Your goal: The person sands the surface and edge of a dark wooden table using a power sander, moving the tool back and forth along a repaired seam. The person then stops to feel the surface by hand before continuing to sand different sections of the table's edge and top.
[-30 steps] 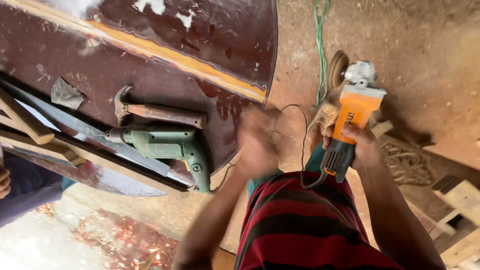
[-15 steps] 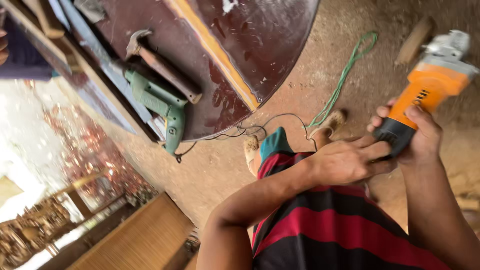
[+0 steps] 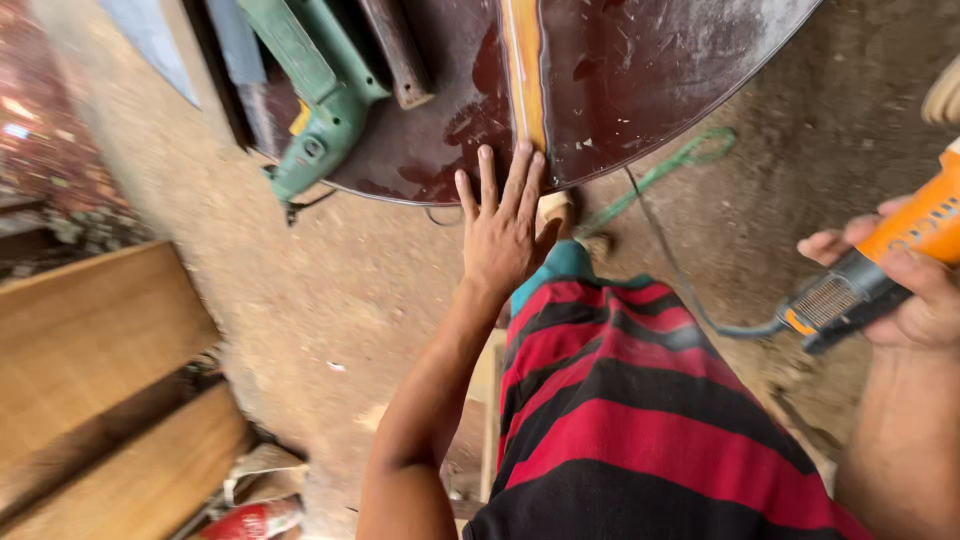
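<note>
- The round dark-brown tabletop (image 3: 640,80) lay flat above the dirt floor (image 3: 330,270), and the left hand (image 3: 505,225) rested on its near curved edge, fingers spread and flat, gripping nothing, fingertips just beside the pale seam strip (image 3: 522,70).
- The right hand (image 3: 915,285) was closed around the orange angle grinder (image 3: 880,260), held off the panel to the right, its cable (image 3: 680,270) trailing across the floor.
- Judged from this, steadying well meant pressing the palm flat and keeping those fingers clear of the grinder's path, with the cable kept behind.
- A green electric drill (image 3: 310,95) and a hammer handle (image 3: 395,50) lay on the tabletop's far-left part.
- Against half a second earlier, the left hand had left the grinder's handle and reached to the panel; the view had swung closer.
</note>
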